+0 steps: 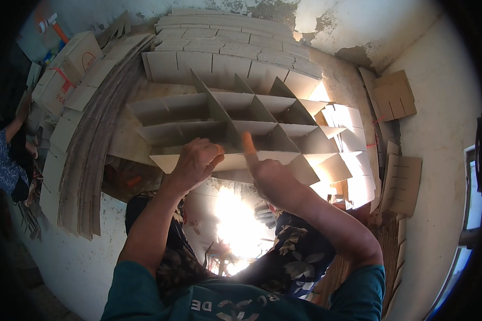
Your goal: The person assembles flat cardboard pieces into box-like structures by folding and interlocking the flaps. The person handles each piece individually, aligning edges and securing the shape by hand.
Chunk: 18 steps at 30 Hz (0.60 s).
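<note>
A grey cardboard divider grid [235,120], made of slotted strips crossed into several cells, lies in front of me. My left hand [195,163] grips the near strip of the grid at its front edge, fingers curled over it. My right hand [270,176] is beside it to the right, its index finger raised and pressed against a cross strip [284,140] where it meets the near strip.
Stacks of flat slotted cardboard strips [225,48] lie behind the grid, and another long stack [91,139] runs down the left. Cardboard boxes [69,67] stand at far left, where another person's sleeve [2,163] shows. More strips [401,182] lean on the right wall.
</note>
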{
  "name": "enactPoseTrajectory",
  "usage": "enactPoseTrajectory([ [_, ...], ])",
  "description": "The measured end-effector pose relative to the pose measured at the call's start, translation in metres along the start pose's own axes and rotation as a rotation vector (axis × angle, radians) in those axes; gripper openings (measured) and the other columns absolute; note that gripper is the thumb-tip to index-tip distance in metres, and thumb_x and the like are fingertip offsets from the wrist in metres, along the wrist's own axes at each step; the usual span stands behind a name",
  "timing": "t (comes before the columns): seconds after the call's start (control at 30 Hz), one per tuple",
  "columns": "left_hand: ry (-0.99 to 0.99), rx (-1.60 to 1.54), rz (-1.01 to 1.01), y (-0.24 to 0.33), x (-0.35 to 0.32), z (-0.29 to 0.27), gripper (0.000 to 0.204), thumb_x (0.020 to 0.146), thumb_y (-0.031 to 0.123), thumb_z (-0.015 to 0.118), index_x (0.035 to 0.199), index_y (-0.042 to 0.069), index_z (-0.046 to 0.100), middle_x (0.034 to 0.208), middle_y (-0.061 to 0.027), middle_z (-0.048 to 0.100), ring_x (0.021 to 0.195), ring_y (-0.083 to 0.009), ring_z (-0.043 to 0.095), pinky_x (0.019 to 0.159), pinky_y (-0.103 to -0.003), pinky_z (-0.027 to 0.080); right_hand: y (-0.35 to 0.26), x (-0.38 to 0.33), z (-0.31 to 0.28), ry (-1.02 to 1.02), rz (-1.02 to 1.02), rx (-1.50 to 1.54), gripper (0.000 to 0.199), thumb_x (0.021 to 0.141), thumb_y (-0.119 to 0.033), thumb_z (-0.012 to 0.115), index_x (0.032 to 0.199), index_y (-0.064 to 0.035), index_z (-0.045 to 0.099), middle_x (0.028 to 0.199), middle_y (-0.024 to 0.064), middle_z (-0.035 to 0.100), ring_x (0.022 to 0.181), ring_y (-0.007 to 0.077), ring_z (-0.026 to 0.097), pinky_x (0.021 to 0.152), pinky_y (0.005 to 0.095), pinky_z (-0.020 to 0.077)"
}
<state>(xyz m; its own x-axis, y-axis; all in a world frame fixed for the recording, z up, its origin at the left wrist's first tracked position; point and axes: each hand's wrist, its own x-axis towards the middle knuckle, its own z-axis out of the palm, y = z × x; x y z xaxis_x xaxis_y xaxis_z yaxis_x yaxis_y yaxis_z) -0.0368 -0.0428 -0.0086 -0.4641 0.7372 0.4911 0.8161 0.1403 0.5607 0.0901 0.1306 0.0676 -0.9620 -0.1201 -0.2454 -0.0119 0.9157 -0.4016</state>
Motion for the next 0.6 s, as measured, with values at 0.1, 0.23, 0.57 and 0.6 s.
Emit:
enactPoseTrajectory([
  [0.1,-0.008,-0.013,-0.006,-0.002,-0.001,0.000,0.014,0.072,-0.001,0.073,0.084,0.001,0.065,0.071,-0.0130,0.058,0.068,-0.0317,0.057,0.061,-0.041,0.045,0.004,-0.001,-0.001,0.001,-0.031,-0.061,0.077,0.084,-0.001,0.053,0.145,0.0148,0.009,0.076,0.0261,0.063,0.071,0.0366,0.065,0.062,0.0449,0.0510],
  [0.23,-0.022,-0.052,-0.038,-0.002,-0.004,-0.007,0.015,0.072,-0.001,0.073,0.085,0.001,0.066,0.072,-0.0132,0.059,0.069,-0.0315,0.057,0.062,-0.040,0.045,0.008,-0.004,-0.022,0.095,-0.011,0.060,0.076,0.087,-0.006,0.054,0.147,0.0121,0.012,0.070,0.0193,0.064,0.062,0.0363,0.063,0.058,0.0443,0.0511],
  [0.57,-0.019,-0.019,-0.020,0.003,-0.002,-0.008,0.022,0.069,0.007,0.078,0.087,-0.001,0.068,0.080,-0.0140,0.067,0.073,-0.0298,0.061,0.066,-0.039,0.050,0.061,-0.035,0.020,0.558,-0.055,0.091,0.068,0.088,-0.011,0.066,0.147,-0.0074,0.033,0.093,0.0161,0.068,0.065,0.0257,0.065,0.056,0.0347,0.0518],
  [0.6,-0.010,-0.034,-0.023,0.005,-0.003,-0.012,0.026,0.068,0.008,0.079,0.090,-0.001,0.068,0.083,-0.0141,0.068,0.075,-0.0297,0.062,0.068,-0.039,0.050,0.072,-0.049,0.011,0.732,0.037,0.132,0.063,0.087,-0.008,0.067,0.143,-0.0071,0.039,0.099,0.0158,0.067,0.071,0.0243,0.065,0.059,0.0324,0.0522],
])
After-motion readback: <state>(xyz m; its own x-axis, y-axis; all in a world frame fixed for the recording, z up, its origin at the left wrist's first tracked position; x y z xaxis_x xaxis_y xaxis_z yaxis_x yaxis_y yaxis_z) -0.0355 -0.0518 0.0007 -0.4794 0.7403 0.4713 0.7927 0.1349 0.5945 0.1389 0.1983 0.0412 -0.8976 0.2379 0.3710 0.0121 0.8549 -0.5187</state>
